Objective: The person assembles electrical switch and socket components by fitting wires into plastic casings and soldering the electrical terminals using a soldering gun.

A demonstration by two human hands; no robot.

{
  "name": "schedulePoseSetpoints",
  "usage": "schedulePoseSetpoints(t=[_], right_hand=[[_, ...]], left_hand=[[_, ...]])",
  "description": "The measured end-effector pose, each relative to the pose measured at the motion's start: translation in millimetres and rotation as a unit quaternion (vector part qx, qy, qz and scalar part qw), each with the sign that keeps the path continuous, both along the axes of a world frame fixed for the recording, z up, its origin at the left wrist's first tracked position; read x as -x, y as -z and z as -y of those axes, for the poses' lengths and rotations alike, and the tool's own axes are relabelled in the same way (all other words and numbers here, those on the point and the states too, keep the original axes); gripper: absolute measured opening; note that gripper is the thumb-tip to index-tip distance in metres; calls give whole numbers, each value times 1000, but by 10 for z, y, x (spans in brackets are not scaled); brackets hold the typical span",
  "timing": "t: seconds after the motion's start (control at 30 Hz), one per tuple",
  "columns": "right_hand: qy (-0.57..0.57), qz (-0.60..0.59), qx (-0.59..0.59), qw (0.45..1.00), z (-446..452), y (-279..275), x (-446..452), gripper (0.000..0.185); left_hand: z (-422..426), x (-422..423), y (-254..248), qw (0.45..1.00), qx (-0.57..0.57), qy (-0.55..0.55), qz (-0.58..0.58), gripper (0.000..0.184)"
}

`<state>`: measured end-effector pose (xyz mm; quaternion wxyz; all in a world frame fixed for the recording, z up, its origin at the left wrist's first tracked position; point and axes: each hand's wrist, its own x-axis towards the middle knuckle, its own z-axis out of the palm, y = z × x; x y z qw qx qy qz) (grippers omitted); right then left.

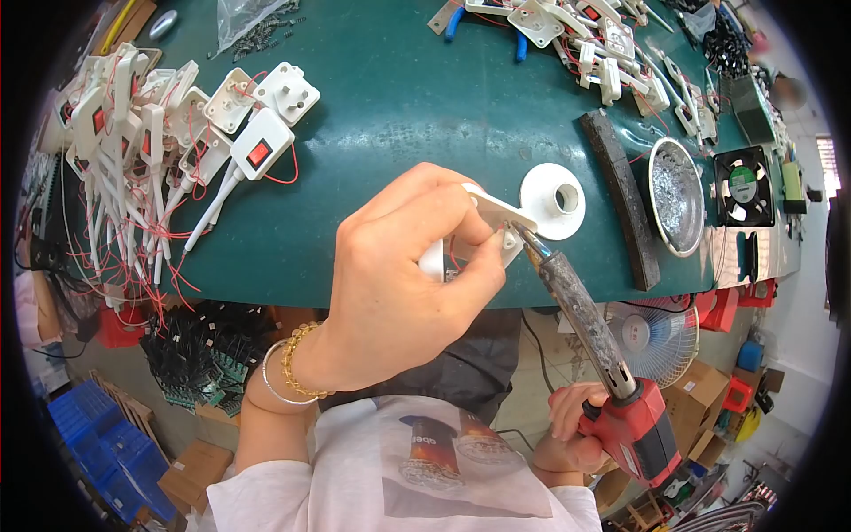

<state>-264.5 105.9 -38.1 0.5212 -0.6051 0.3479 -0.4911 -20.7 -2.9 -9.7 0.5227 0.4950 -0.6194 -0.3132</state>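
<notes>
My left hand (pixel 417 266) pinches a white plastic housing (pixel 501 211) between thumb and fingers above the front edge of the green table. Inside the housing a bit of red wire shows; the rest is behind my fingers. My right hand (pixel 572 426) is wrapped round the red handle of a soldering iron (pixel 581 315). The iron's tip touches or nearly touches the housing by my left fingertips; exact contact cannot be made out. Just behind the housing lies a white spool (pixel 551 202) with a raised hollow centre.
White switch housings (pixel 261 146) with red wires are heaped at the left, more (pixel 612 53) at the back right. A dark bar (pixel 620 199), a metal bowl (pixel 675 197) of silvery bits and a black fan (pixel 743 186) stand right on the green table (pixel 399 106).
</notes>
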Motion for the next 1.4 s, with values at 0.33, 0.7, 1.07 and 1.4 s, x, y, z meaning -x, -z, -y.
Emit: schedulePoseSetpoints(t=[0.33, 0.7, 1.07, 1.4], right_hand=[[-7, 80, 32, 996, 59, 60, -53, 58], [210, -110, 26, 971, 318, -135, -511, 56], [170, -193, 2, 966, 565, -117, -785, 42], [154, -148, -42, 976, 548, -74, -812, 54]], left_hand=[[0, 30, -4, 1000, -2, -16, -8, 12], [-89, 54, 0, 987, -109, 81, -91, 7], [-138, 83, 22, 957, -213, 131, -146, 7], [-143, 56, -54, 941, -279, 133, -138, 9]])
